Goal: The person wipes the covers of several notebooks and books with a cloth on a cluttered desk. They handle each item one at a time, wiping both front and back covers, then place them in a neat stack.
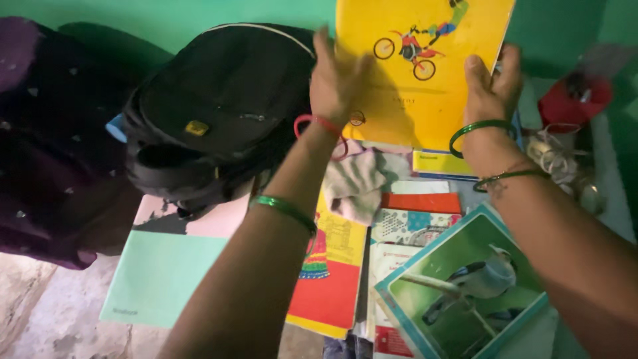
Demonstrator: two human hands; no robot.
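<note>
While the thin yellow softcover book with a cyclist drawing is being held upright beside the black fabric backpack, the left hand is pressing flat, fingers spread; the right hand is pinching its edge; it is likely handling as light and floppy, so both side edges are needing support

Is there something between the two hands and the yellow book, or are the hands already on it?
Nothing visible stands between them. The left hand lies flat on the cover of the yellow book, and the right hand grips its right edge. The black backpack sits beside it, to the left.
</note>
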